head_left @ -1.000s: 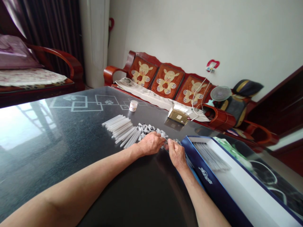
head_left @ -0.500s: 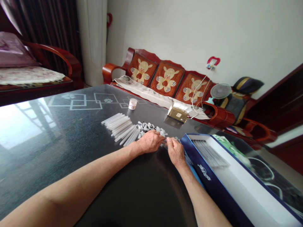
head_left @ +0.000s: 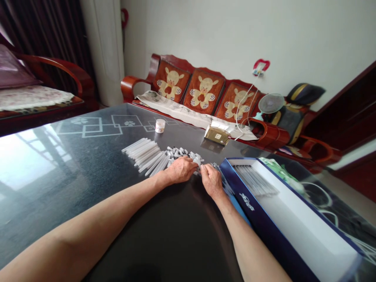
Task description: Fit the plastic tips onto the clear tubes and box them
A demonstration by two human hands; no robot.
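Note:
My left hand [head_left: 182, 169] is closed in a pinch just in front of a heap of small clear-and-black pen caps [head_left: 183, 152]. Close beside it, my right hand [head_left: 210, 180] is also closed, thumb and fingers pressed together. The fingertips of both hands nearly meet; whatever small piece they hold is hidden. To the left lies a row of whitish translucent pen barrels [head_left: 143, 152]. Thin slender rods [head_left: 225, 180] lie partly hidden between my right hand and a long blue box [head_left: 246, 201]. Inside this white-lined box, several clear pens with dark ends [head_left: 255, 180] lie side by side.
A small white round tub [head_left: 160, 126] and a gold-brown tissue box [head_left: 217, 135] stand farther back on the dark glossy table [head_left: 88, 164]. Green-and-white packaging [head_left: 282, 174] and white cables [head_left: 323, 196] lie beyond the blue box. A wooden sofa [head_left: 188, 86] stands behind.
The whole view has shifted slightly, so things appear a little farther left and higher. Both hands stay closed, fingertips together at the same place by the caps.

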